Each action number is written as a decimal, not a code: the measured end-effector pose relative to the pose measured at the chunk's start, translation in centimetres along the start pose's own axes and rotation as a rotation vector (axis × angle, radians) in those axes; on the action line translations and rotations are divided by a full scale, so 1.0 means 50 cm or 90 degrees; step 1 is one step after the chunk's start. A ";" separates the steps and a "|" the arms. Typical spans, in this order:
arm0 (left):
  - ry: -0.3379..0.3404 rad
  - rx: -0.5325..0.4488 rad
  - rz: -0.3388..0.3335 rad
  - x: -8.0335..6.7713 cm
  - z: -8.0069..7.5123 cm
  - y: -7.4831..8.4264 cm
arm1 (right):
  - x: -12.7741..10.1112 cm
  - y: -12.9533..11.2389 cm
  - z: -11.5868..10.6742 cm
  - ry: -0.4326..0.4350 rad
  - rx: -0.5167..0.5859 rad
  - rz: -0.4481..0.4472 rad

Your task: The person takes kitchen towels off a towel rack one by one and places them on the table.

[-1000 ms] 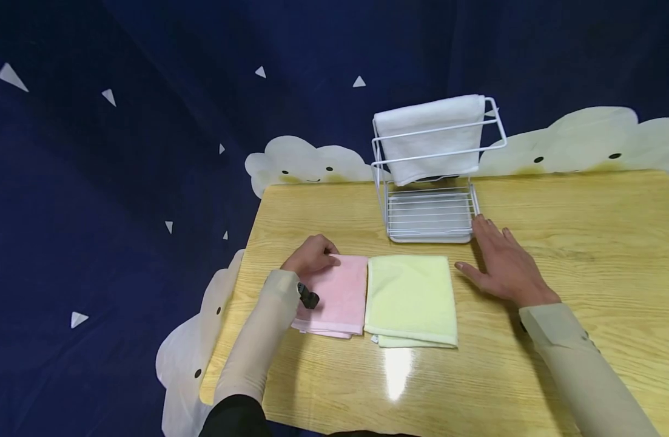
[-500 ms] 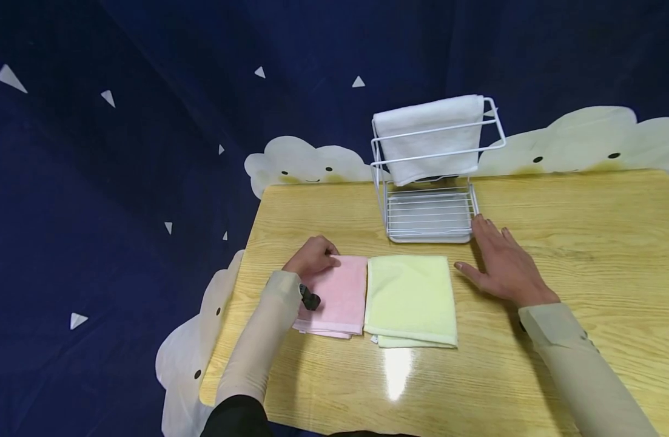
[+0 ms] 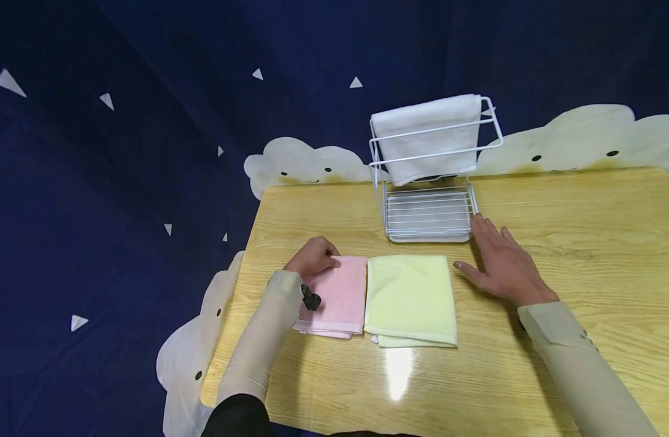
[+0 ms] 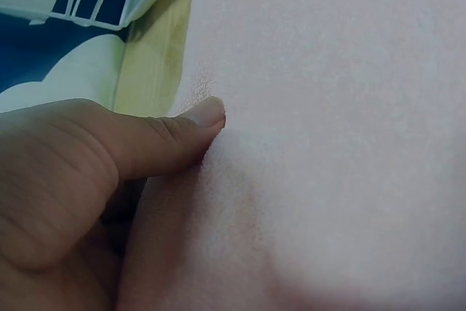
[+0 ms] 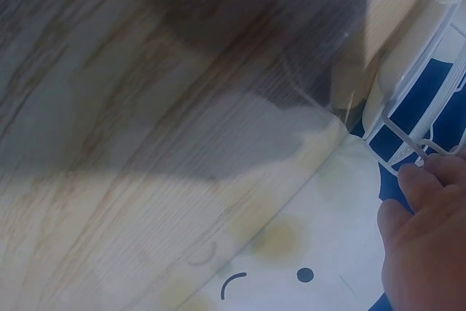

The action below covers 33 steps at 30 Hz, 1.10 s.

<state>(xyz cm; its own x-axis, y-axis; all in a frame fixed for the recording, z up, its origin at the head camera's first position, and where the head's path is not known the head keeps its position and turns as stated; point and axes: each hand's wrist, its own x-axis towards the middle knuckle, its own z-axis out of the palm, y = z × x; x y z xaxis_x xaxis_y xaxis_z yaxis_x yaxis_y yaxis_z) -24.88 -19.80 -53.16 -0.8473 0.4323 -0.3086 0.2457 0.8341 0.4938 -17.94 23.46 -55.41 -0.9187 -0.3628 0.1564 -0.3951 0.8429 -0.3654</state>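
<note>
My left hand (image 3: 312, 256) pinches the far edge of a folded pink towel (image 3: 345, 294) lying on the table. In the left wrist view, the thumb of that hand (image 4: 65, 180) presses on top of the towel cloth (image 4: 328, 107), with the other fingers mostly hidden below. Beside it on the right lies a folded yellow towel (image 3: 410, 297). My right hand (image 3: 506, 264) is spread with straight fingers, its fingertips right at the front right corner of a white wire rack (image 3: 429, 239). A white towel (image 3: 427, 133) hangs over the rack's upper bars.
The rack stands at the back of the wooden table (image 3: 596, 255), with a shelf of thin wires over its base tray. Behind the table hangs a dark blue curtain (image 3: 312, 36) with white triangles, and cloud-shaped panels (image 3: 312, 161) line the table's edges.
</note>
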 end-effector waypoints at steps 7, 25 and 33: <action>0.008 0.002 -0.013 -0.001 -0.002 0.005 | 0.000 -0.003 -0.003 0.001 -0.003 0.000; 0.063 0.026 -0.035 -0.006 -0.009 0.009 | 0.000 -0.005 -0.005 -0.007 -0.001 0.005; 0.117 -0.020 -0.017 -0.019 -0.044 0.038 | -0.001 -0.006 -0.006 -0.006 0.004 0.004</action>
<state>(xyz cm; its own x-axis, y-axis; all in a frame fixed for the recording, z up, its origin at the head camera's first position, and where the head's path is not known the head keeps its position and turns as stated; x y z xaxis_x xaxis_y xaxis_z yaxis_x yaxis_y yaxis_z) -24.63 -19.38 -50.15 -0.9257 0.3384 -0.1692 0.2101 0.8317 0.5140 -17.80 23.35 -55.05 -0.9211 -0.3609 0.1458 -0.3891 0.8424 -0.3727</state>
